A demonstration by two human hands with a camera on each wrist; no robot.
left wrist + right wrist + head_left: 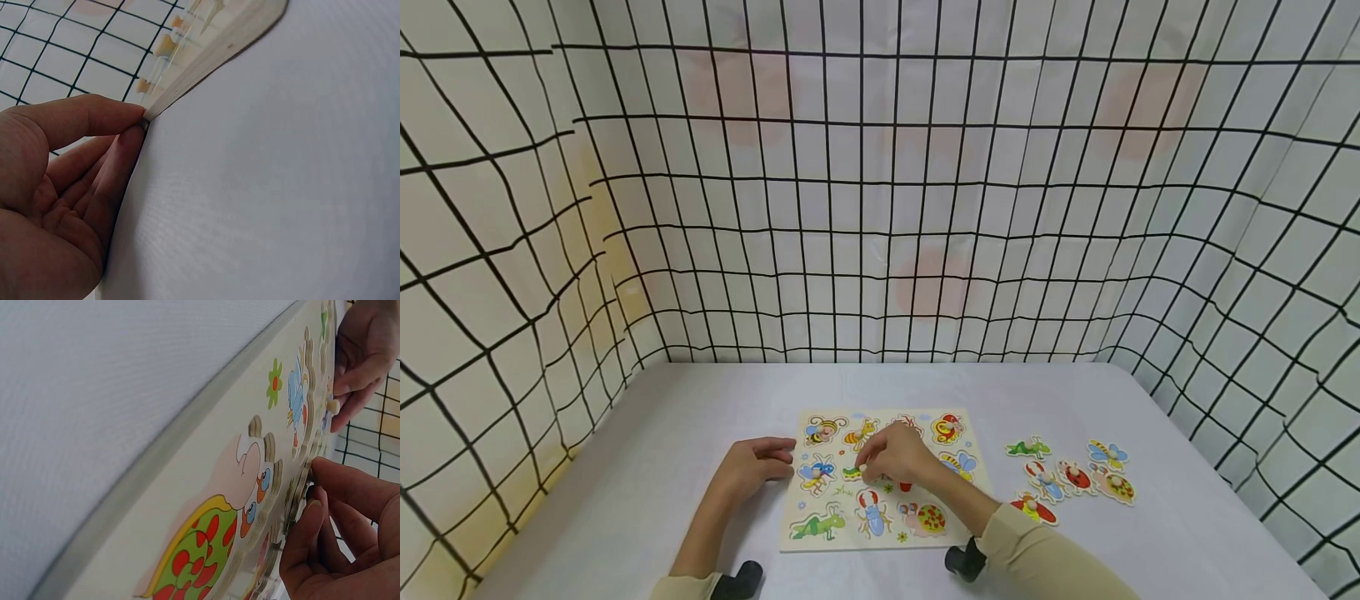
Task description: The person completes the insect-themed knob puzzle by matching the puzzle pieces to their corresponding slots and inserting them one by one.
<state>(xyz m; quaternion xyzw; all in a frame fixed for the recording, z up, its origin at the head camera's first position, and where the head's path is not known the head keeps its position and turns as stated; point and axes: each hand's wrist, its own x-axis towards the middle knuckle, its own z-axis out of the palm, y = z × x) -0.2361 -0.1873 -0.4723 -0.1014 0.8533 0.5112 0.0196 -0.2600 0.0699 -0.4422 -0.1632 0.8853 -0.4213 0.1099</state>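
Note:
A wooden insect puzzle board (842, 546) lies on the table in the head view. My right hand (895, 454) reaches over its middle, thumb and forefinger pinching the green caterpillar piece (852, 473); the fingers hide much of it. In the right wrist view, those fingertips (315, 506) are close over the board. My left hand (752, 471) lies at the board's left edge. Its extended fingertips (134, 115) touch that edge in the left wrist view. Recesses with a printed grasshopper (817, 525), stag beetle (872, 512) and snail (925, 518) show along the near row.
Right of the board lie several loose pieces: a grasshopper (1028, 447), a butterfly (1107, 454), a stag beetle (1045, 481), a ladybug (1074, 477), a snail (1114, 485) and a red winged insect (1034, 508). Black-gridded white walls (887, 208) enclose the table.

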